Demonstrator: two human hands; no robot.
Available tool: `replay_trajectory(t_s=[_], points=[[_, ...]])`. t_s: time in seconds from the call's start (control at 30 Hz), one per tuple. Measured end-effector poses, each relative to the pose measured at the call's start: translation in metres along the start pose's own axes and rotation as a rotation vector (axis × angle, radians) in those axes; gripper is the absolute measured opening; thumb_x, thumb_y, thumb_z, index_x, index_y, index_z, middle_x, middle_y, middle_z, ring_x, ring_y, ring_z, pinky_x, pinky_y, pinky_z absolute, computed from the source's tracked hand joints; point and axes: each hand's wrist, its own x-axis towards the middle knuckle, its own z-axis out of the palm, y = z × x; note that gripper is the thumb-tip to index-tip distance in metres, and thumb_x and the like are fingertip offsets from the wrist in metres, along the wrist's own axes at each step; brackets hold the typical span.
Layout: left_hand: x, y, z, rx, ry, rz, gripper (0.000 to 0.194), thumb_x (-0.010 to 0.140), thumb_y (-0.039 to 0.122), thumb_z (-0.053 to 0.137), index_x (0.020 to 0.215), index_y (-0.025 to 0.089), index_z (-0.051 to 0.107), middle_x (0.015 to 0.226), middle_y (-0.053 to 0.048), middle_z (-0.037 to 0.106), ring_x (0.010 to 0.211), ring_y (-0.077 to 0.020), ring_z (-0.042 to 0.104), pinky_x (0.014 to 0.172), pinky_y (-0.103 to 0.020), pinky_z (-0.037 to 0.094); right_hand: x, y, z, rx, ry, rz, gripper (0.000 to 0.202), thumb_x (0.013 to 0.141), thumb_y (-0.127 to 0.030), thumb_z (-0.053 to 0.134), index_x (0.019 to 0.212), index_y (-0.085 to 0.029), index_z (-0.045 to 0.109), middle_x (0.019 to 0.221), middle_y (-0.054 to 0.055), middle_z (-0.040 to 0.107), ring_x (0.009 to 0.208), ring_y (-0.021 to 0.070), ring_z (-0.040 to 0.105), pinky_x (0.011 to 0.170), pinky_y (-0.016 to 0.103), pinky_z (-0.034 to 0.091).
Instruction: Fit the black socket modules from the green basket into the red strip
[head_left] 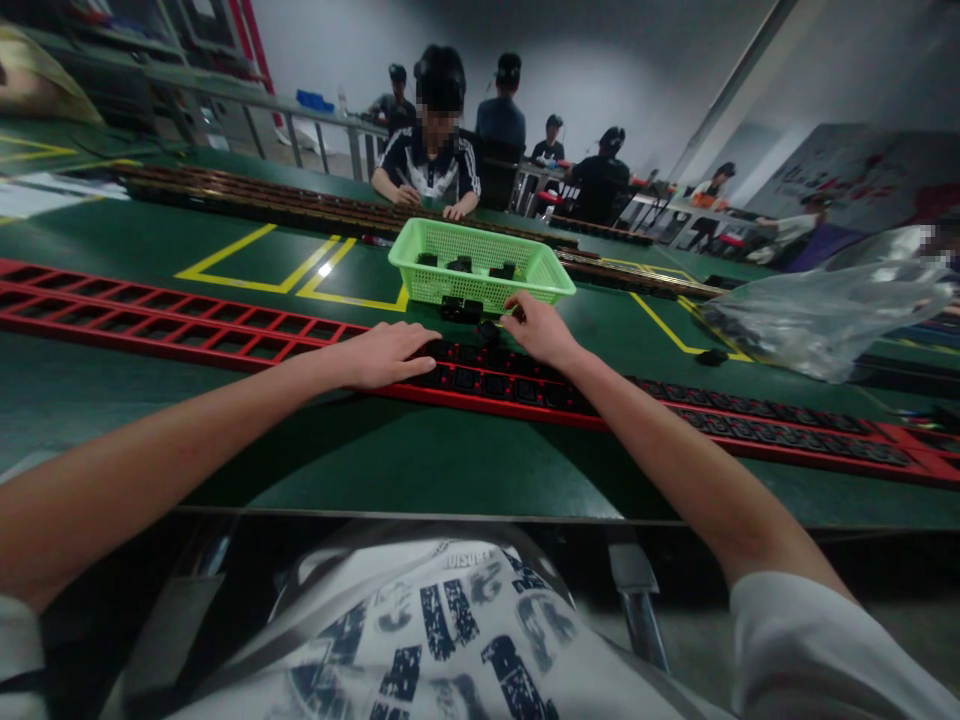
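Left hand (390, 355): fingers extended, unclenched, over the long red ladder-shaped frame (480, 404), whose cells from there toward three o'clock carry square black pieces (464, 379). Right hand (541, 330): fingers curled, a small black part (488, 331) at nine o'clock beside the fingertips; grasp cannot be determined. Light-green perforated plastic basket (427, 286): twelve o'clock, containing black parts.
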Motion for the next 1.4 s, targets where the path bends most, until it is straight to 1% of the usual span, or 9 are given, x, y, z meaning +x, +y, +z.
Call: replay_trajectory(t_s=[0.13, 0.3, 0.47, 0.67, 0.77, 0.9, 0.97, 1.07, 1.4], points=[[0.001, 0.0, -0.001, -0.003, -0.007, -0.003, 0.069, 0.111, 0.058, 0.036, 0.162, 0.016, 0.052, 0.147, -0.019, 0.07, 0.131, -0.0344, 0.068, 0.11, -0.044, 0.048, -0.003, -0.005, 0.004, -0.01, -0.022, -0.087, 0.024, 0.101, -0.025, 0.064, 0.122, -0.017, 0.071, 0.129, 0.017, 0.075, 0.121, 0.0322, 0.071, 0.11, 0.049, 0.055], [0.0, 0.002, -0.001, 0.015, -0.02, -0.009, 0.071, 0.112, 0.058, 0.033, 0.165, 0.013, 0.049, 0.15, -0.02, 0.068, 0.134, -0.0354, 0.066, 0.111, -0.045, 0.047, -0.002, -0.004, 0.004, 0.036, -0.142, -0.179, 0.039, 0.103, -0.024, 0.063, 0.142, -0.017, 0.066, 0.152, 0.018, 0.068, 0.142, 0.0328, 0.064, 0.126, 0.055, 0.047], [-0.002, 0.005, -0.004, -0.003, -0.029, -0.022, 0.069, 0.112, 0.057, 0.034, 0.164, 0.015, 0.049, 0.152, -0.02, 0.066, 0.135, -0.0346, 0.065, 0.113, -0.045, 0.047, 0.027, -0.022, 0.005, 0.006, -0.221, -0.203, 0.05, 0.104, -0.022, 0.063, 0.152, -0.008, 0.061, 0.16, 0.023, 0.063, 0.15, 0.0332, 0.06, 0.13, 0.052, 0.043], [0.0, 0.009, -0.006, -0.028, -0.019, -0.012, 0.066, 0.111, 0.052, 0.034, 0.158, 0.011, 0.055, 0.143, -0.022, 0.069, 0.129, -0.0379, 0.066, 0.109, -0.052, 0.051, 0.068, -0.064, 0.019, -0.069, -0.25, -0.244, 0.04, 0.114, -0.026, 0.046, 0.144, -0.012, 0.068, 0.15, 0.019, 0.072, 0.136, 0.0317, 0.068, 0.121, 0.049, 0.048], [0.003, 0.004, -0.004, -0.039, 0.157, -0.035, 0.057, 0.112, 0.045, 0.031, 0.14, 0.011, 0.067, 0.135, -0.02, 0.071, 0.124, -0.0353, 0.066, 0.111, -0.052, 0.051, 0.073, -0.079, 0.022, 0.003, -0.313, -0.324, 0.036, 0.114, -0.025, 0.044, 0.126, -0.014, 0.076, 0.131, 0.014, 0.08, 0.119, 0.0272, 0.073, 0.111, 0.042, 0.054], [0.007, -0.013, 0.001, 0.004, 0.388, -0.181, 0.052, 0.109, 0.045, 0.044, 0.147, 0.016, 0.064, 0.156, -0.017, 0.061, 0.145, -0.0354, 0.053, 0.124, -0.053, 0.044, 0.06, -0.081, 0.015, 0.113, -0.25, -0.332, 0.034, 0.109, -0.021, 0.049, 0.131, -0.017, 0.075, 0.132, 0.011, 0.08, 0.12, 0.0248, 0.072, 0.11, 0.04, 0.053], [0.008, -0.022, 0.004, 0.017, 0.329, -0.24, 0.057, 0.109, 0.046, 0.044, 0.152, 0.014, 0.061, 0.165, -0.019, 0.054, 0.153, -0.0377, 0.046, 0.127, -0.055, 0.04, 0.047, -0.075, 0.009, 0.074, -0.249, -0.296, 0.031, 0.106, -0.021, 0.057, 0.13, -0.017, 0.077, 0.134, 0.012, 0.08, 0.121, 0.0267, 0.073, 0.111, 0.042, 0.054], [0.01, -0.028, 0.007, 0.021, 0.231, -0.229, 0.056, 0.11, 0.043, 0.039, 0.144, 0.009, 0.067, 0.157, -0.022, 0.058, 0.148, -0.0378, 0.052, 0.128, -0.054, 0.04, 0.026, -0.063, 0.002, -0.03, -0.336, -0.3, 0.028, 0.103, -0.023, 0.064, 0.125, -0.018, 0.079, 0.134, 0.014, 0.08, 0.123, 0.03, 0.073, 0.114, 0.044, 0.053], [0.009, -0.035, 0.004, 0.017, 0.291, -0.311, 0.047, 0.107, 0.035, 0.043, 0.134, 0.009, 0.072, 0.127, -0.021, 0.061, 0.136, -0.04, 0.058, 0.125, -0.057, 0.045, -0.006, -0.058, 0.007, -0.082, -0.235, -0.184, 0.028, 0.107, -0.025, 0.055, 0.128, -0.019, 0.072, 0.132, 0.015, 0.079, 0.118, 0.0326, 0.073, 0.103, 0.044, 0.056]])
